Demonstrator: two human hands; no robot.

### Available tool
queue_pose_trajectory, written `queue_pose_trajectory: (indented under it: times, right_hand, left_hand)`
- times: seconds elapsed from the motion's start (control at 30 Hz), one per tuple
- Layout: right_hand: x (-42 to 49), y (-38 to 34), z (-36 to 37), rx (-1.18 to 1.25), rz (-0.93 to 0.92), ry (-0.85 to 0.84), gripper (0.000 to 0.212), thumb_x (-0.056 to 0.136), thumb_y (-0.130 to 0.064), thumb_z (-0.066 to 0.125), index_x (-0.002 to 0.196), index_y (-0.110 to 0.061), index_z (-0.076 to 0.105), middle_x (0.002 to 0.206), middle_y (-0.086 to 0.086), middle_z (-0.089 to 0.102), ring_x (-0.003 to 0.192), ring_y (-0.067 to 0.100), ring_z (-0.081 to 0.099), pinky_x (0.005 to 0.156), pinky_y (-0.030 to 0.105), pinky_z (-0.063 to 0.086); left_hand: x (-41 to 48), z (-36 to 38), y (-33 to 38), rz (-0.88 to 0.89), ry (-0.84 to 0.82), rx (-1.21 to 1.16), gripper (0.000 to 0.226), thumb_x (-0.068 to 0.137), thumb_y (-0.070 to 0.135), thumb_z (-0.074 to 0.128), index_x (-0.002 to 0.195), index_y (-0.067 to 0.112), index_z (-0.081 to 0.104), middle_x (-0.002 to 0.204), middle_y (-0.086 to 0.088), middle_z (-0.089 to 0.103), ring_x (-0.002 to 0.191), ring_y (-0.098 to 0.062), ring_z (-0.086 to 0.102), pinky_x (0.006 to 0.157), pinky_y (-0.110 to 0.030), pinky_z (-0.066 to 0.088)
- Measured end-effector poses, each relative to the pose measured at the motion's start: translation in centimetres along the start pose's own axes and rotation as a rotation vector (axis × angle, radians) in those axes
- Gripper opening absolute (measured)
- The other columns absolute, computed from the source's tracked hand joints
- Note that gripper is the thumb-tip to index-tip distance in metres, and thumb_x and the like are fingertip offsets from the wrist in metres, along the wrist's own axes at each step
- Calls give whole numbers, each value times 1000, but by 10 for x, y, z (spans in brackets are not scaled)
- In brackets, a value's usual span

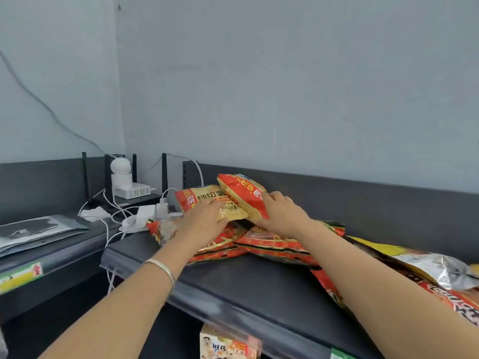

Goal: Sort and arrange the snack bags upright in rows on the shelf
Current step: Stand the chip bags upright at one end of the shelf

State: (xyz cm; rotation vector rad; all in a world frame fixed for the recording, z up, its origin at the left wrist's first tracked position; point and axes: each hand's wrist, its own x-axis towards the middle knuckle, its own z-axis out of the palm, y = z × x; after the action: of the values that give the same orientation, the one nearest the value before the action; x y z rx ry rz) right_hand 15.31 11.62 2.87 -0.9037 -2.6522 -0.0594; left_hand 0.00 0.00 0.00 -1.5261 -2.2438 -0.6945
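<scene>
Both hands on two yellow-and-red snack bags at the rear left corner of the shelf (246, 278), against its back rail.
Left hand (204, 218): fingers spread flat on the front of the left bag (199, 198), pressing more than gripping.
Right hand (281, 212): fingers curled around the lower edge of the right bag (243, 195), which leans on the left one.
Handling, judged: air-filled film, light, soft, slick, contents brittle. Hold at side seams, no squeezing.
More bags (272, 244) lie flat in a heap under both hands; count unclear. The pile at the shelf's right end (427, 270) is cut off by the frame. Right thumb hidden, so the grip is probably a pinch.
</scene>
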Motion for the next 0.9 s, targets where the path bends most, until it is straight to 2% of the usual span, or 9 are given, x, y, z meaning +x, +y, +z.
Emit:
queue_pose_trajectory:
  times: [0.13,0.23,0.3,0.4,0.5,0.57,0.63,0.77,0.9]
  right_hand:
    - [27,9,10,108,128,3,87,89,-47,58,152,-14,9,151,16,27,135,36,34,104,48,41]
    - [49,16,25,161,167,-7,98,86,-47,63,153,-16,-1,153,16,22,137,38,32,105,50,40]
    - [61,22,33,198,183,-30,106,82,-49,67,153,-20,-5,154,16,21,136,39,33,105,51,40]
    - [78,31,45,337,205,-109,112,77,-47,72,151,-28,-10,152,16,20,133,39,37,105,50,41]
    - [85,34,57,426,186,-98,106,75,-42,74,150,-33,0,142,13,32,125,33,46,100,45,46]
    - [88,37,61,419,167,-37,90,79,-38,70,148,-29,14,135,12,43,119,31,51,95,43,48]
    - [89,42,59,429,160,3,75,82,-31,64,145,-25,23,127,13,49,111,32,54,91,42,49]
    - [88,48,52,477,156,28,63,81,-22,59,138,-20,32,118,12,54,102,30,57,84,41,52]
    - [84,53,43,525,105,-34,69,80,-34,66,140,-22,33,124,11,54,109,29,57,91,44,52]
  left_hand:
    - [25,15,7,-123,-63,-254,67,92,30,55,149,16,22,151,-7,32,138,-24,31,109,-37,30]
    - [44,23,21,-237,-103,-484,75,90,27,59,149,18,14,144,-5,42,130,-24,41,98,-31,36]
    - [58,27,31,-366,-106,-681,81,89,27,61,150,21,7,139,-4,46,126,-24,44,99,-33,38]
    - [80,34,40,-591,-55,-1021,78,88,24,64,147,20,15,137,-5,46,126,-28,45,105,-43,38]
    - [92,41,45,-704,-21,-1255,66,88,18,64,143,16,27,137,-9,48,127,-27,43,100,-37,37]
    - [94,45,51,-745,-25,-1334,61,89,16,63,141,14,31,137,-10,47,126,-28,44,90,-33,38]
    - [95,50,58,-781,-34,-1417,59,90,15,62,141,13,33,136,-10,48,123,-29,47,90,-35,39]
    - [99,63,71,-872,-36,-1498,83,82,28,70,146,27,18,143,-11,40,128,-36,40,95,-48,36]
    - [108,72,80,-907,138,-1524,99,74,29,78,147,32,10,139,-8,41,124,-35,44,101,-57,37]
